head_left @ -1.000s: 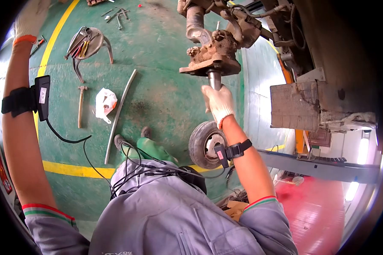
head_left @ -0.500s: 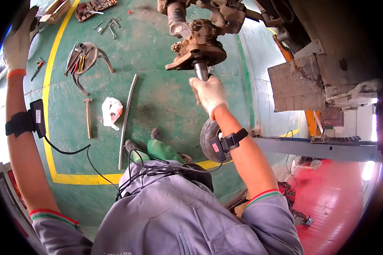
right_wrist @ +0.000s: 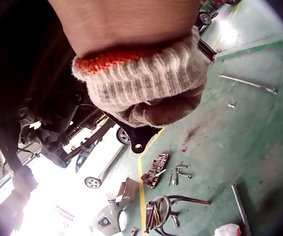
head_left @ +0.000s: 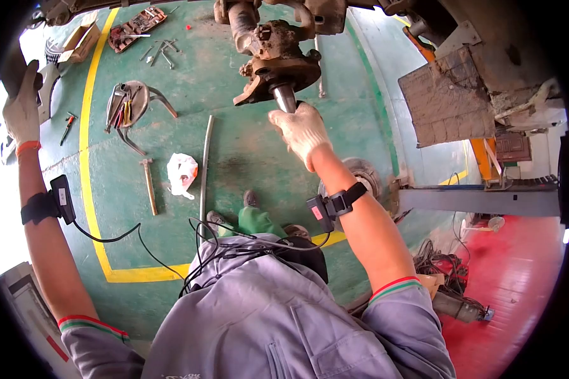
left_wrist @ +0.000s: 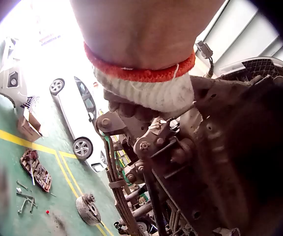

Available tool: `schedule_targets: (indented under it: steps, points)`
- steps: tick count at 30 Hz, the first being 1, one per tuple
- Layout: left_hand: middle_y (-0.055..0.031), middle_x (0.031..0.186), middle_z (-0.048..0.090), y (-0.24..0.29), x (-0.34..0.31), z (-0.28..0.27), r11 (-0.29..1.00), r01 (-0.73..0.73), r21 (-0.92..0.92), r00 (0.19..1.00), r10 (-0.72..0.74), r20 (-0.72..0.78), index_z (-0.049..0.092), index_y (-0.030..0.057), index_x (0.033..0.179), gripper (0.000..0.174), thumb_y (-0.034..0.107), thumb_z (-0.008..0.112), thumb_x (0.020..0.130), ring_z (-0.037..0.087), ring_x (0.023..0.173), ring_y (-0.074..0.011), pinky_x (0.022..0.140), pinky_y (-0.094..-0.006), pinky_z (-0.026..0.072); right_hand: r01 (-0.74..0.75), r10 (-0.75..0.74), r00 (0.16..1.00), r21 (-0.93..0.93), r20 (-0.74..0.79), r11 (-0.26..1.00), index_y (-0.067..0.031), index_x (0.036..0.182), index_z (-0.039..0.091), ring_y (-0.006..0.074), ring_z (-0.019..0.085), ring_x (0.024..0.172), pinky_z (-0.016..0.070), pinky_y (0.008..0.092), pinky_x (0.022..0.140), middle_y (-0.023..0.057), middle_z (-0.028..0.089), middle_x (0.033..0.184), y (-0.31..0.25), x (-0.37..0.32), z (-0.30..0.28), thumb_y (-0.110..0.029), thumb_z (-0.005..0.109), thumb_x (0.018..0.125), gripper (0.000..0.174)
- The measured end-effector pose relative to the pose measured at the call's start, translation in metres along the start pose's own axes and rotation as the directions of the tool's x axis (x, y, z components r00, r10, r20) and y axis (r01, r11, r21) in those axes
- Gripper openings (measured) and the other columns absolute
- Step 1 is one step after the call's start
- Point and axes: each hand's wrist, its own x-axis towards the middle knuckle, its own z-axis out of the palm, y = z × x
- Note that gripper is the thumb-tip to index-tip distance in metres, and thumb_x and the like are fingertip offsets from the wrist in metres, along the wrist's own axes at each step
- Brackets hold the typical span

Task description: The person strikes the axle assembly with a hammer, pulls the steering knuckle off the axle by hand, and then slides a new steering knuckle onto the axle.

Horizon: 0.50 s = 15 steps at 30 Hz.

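Note:
My gloved right hand [head_left: 302, 131] grips the shiny metal spindle [head_left: 285, 98] below the flange of a rusty steering knuckle [head_left: 278, 47]. In the right wrist view the glove's cuff [right_wrist: 146, 78] hides most of the spindle, and a dark flange ear [right_wrist: 139, 146] shows past the fingers. Raised at the far left, my gloved left hand [head_left: 23, 117] is up against the dark vehicle underside [left_wrist: 220, 157]. Its fingers look dark and are partly hidden, so I cannot tell whether they curl round a part there.
A stool [head_left: 136, 104] holding pliers stands on the green floor. Near it lie a hammer [head_left: 149, 186], a long pipe [head_left: 207, 170], a white bag [head_left: 182, 174] and a toolbox [head_left: 136, 28]. A wheel [head_left: 363, 177] is behind my right forearm. Cables [head_left: 227, 246] hang across my waist.
The head view has shifted, bringing the toolbox and carton further into sight. My right hand keeps its grip on the spindle. My left hand sits lower in the picture, beside a dark part.

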Motion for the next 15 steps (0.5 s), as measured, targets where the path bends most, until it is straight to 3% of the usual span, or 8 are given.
schedule_targets:
  steps: [5, 7, 9, 10, 11, 13, 14, 15]
  points:
    - [-0.0171, 0.104, 0.075, 0.007, -0.002, -0.005, 0.996, 0.023, -0.082, 0.999, -0.027, -0.046, 0.060, 0.0432, 0.139, 0.047, 0.016, 0.046, 0.103, 0.076, 0.087, -0.0341, 0.074, -0.0419, 0.0594, 0.003, -0.003, 1.000, 0.022, 0.009, 1.000, -0.0049, 0.075, 0.058, 0.0127, 0.050, 0.049, 0.0394, 0.0321, 0.045, 0.0020, 0.057, 0.063, 0.003, 0.002, 0.000, -0.022, 0.072, 0.082, 0.023]
    - [-0.0158, 0.105, 0.075, 0.013, -0.002, -0.012, 0.996, 0.027, -0.088, 0.999, -0.030, -0.039, 0.062, 0.0423, 0.138, 0.044, 0.019, 0.046, 0.104, 0.076, 0.090, -0.0333, 0.076, -0.0406, 0.0587, -0.006, 0.001, 0.997, 0.064, 0.074, 0.998, -0.0041, 0.081, 0.063, 0.0131, 0.058, 0.054, 0.0477, 0.0312, 0.049, 0.0040, 0.062, 0.068, -0.002, -0.002, -0.003, -0.024, 0.072, 0.087, 0.023]
    - [-0.0132, 0.108, 0.076, 0.024, -0.001, -0.020, 0.928, 0.237, -0.287, 0.971, -0.233, 0.049, 0.066, 0.0419, 0.134, 0.037, 0.028, 0.048, 0.105, 0.076, 0.093, -0.0290, 0.083, -0.0378, 0.0560, -0.138, -0.022, 0.940, 0.435, 0.341, 0.890, -0.0027, 0.097, 0.067, 0.0165, 0.066, 0.062, 0.0583, 0.0327, 0.058, 0.0072, 0.069, 0.078, 0.007, 0.004, -0.014, -0.030, 0.071, 0.094, 0.028]
    - [-0.0117, 0.107, 0.077, 0.028, 0.000, -0.028, 0.852, 0.290, -0.436, 0.956, -0.281, 0.087, 0.073, 0.0379, 0.126, 0.030, 0.041, 0.054, 0.103, 0.075, 0.096, -0.0236, 0.090, -0.0342, 0.0522, -0.223, -0.064, 0.908, 0.607, 0.414, 0.762, -0.0025, 0.112, 0.065, 0.0193, 0.071, 0.067, 0.0635, 0.0341, 0.067, 0.0085, 0.073, 0.085, 0.012, 0.008, -0.024, -0.038, 0.067, 0.099, 0.038]
    - [-0.0117, 0.107, 0.077, 0.032, 0.002, -0.033, 0.856, 0.287, -0.430, 0.957, -0.279, 0.083, 0.073, 0.0379, 0.126, 0.030, 0.041, 0.054, 0.103, 0.075, 0.096, -0.0236, 0.090, -0.0342, 0.0522, -0.167, -0.222, 0.862, 0.669, 0.455, 0.724, 0.0013, 0.126, 0.057, 0.0268, 0.072, 0.086, 0.0620, 0.0397, 0.082, 0.0162, 0.072, 0.102, 0.018, 0.011, -0.041, -0.048, 0.067, 0.097, 0.058]
    - [-0.0106, 0.104, 0.078, 0.038, 0.003, -0.040, 0.813, 0.427, -0.395, 0.904, -0.402, 0.149, 0.078, 0.0337, 0.119, 0.033, 0.052, 0.061, 0.097, 0.074, 0.095, -0.0193, 0.091, -0.0313, 0.0504, -0.271, -0.088, 0.919, 0.780, 0.383, 0.564, 0.0071, 0.135, 0.048, 0.0355, 0.064, 0.115, 0.0518, 0.0491, 0.104, 0.0257, 0.063, 0.125, 0.022, 0.005, -0.062, -0.056, 0.069, 0.092, 0.080]
    - [-0.0101, 0.101, 0.079, 0.039, 0.003, -0.042, 0.782, 0.439, -0.442, 0.897, -0.409, 0.168, 0.079, 0.0290, 0.116, 0.037, 0.054, 0.064, 0.094, 0.073, 0.094, -0.0188, 0.091, -0.0309, 0.0503, -0.274, -0.087, 0.919, 0.783, 0.384, 0.558, 0.0071, 0.135, 0.048, 0.0355, 0.064, 0.115, 0.0518, 0.0491, 0.104, 0.0257, 0.063, 0.125, 0.025, 0.002, -0.070, -0.056, 0.069, 0.092, 0.080]
    - [-0.0097, 0.098, 0.079, 0.039, 0.002, -0.043, 0.748, 0.452, -0.486, 0.890, -0.417, 0.186, 0.081, 0.0243, 0.113, 0.042, 0.057, 0.067, 0.091, 0.073, 0.094, -0.0183, 0.090, -0.0304, 0.0502, -0.348, -0.100, 0.901, 0.842, 0.422, 0.413, 0.0093, 0.139, 0.043, 0.0387, 0.057, 0.123, 0.0451, 0.0525, 0.110, 0.0284, 0.057, 0.133, 0.030, -0.003, -0.077, -0.059, 0.070, 0.090, 0.088]
